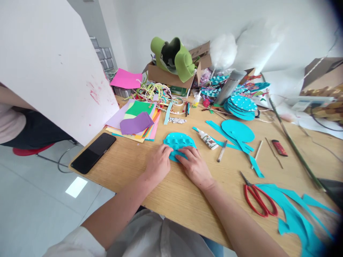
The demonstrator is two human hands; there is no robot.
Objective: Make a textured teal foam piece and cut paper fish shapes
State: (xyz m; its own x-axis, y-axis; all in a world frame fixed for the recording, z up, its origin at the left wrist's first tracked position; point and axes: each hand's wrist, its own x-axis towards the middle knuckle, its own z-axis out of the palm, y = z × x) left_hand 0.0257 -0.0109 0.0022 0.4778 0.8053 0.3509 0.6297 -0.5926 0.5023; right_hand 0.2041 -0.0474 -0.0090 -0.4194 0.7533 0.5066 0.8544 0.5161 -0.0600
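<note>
A turquoise paper oval [179,137] with pale dots and a row of raised paper loops lies on the table between my hands. My left hand [159,160] is closed at its left edge, thumb and forefinger pinching at the paper. From the right, my right hand [195,166] presses its bent fingers and thumb onto the same piece. The exact bit of paper under my fingertips is partly hidden. Just right of it lie a white glue bottle [208,139], a pen [222,151], and turquoise paper strips [218,129] beside a plain turquoise oval [238,130].
Red-handled scissors [259,198] and turquoise offcuts [300,217] lie at right. A black phone [93,152] sits at the left corner, near stacked coloured paper [136,123]. Behind are a grey flask [230,87], a cardboard box [168,75] and stacked ovals [241,107]. Another person's arm shows far left.
</note>
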